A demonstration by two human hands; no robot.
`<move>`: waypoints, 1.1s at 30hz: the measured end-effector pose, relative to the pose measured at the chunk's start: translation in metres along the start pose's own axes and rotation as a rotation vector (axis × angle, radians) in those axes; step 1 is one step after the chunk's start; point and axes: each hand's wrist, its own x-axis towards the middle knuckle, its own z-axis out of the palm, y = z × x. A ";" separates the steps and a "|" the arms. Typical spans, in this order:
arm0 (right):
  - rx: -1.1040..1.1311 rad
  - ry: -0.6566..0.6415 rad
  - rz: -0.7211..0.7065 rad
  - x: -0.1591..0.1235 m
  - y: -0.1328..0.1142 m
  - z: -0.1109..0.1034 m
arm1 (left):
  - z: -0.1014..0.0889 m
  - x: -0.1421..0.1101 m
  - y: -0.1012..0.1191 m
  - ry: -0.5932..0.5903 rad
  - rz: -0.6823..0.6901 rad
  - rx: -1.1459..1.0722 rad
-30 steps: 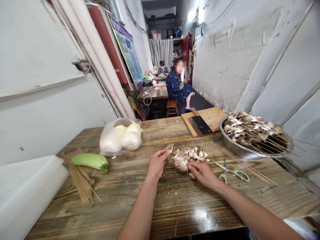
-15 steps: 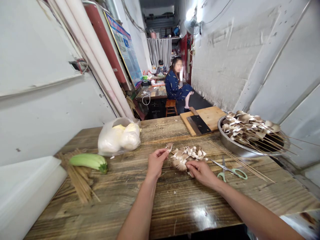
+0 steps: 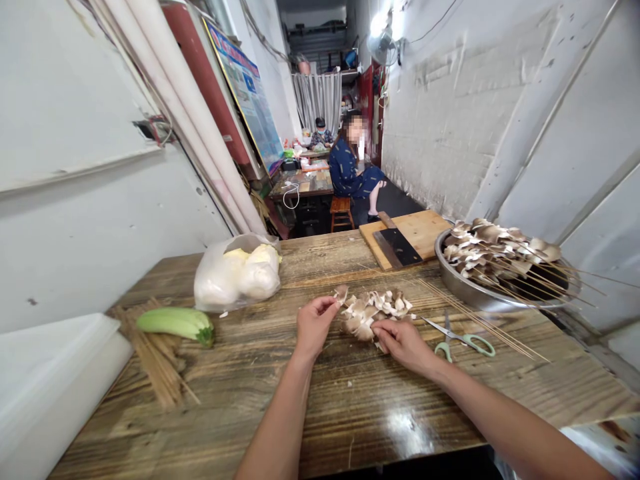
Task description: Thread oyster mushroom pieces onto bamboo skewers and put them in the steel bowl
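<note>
A small heap of torn mushroom pieces (image 3: 376, 309) lies in the middle of the wooden table (image 3: 310, 400). My left hand (image 3: 313, 325) is closed, pinching one mushroom piece (image 3: 342, 293) at the heap's left edge. My right hand (image 3: 403, 342) rests at the heap's near right side with its fingers curled on a piece of mushroom. Green-handled scissors (image 3: 457, 339) lie just right of that hand. Loose bamboo skewers (image 3: 480, 323) lie beyond the scissors.
A metal basin (image 3: 480, 293) of skewered mushrooms sits at the right, a cutting board (image 3: 425, 233) with a cleaver (image 3: 397, 245) behind. At the left are a plastic bag of white vegetables (image 3: 237, 273), a green squash (image 3: 175, 323) and skewers (image 3: 160, 363). A person (image 3: 353, 167) sits farther back.
Both hands stay at the mushroom heap; the right hand's fingers have shifted slightly on it. The view has drifted a little.
</note>
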 end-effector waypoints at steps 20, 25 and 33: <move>-0.010 0.085 -0.053 0.002 0.002 0.001 | 0.001 0.002 0.003 -0.013 -0.238 -0.401; 0.020 0.251 -0.047 0.007 -0.003 -0.023 | -0.004 0.004 -0.008 0.039 -0.150 -0.102; 0.171 0.424 0.041 0.012 -0.003 -0.043 | 0.011 0.007 -0.021 0.030 -0.004 0.277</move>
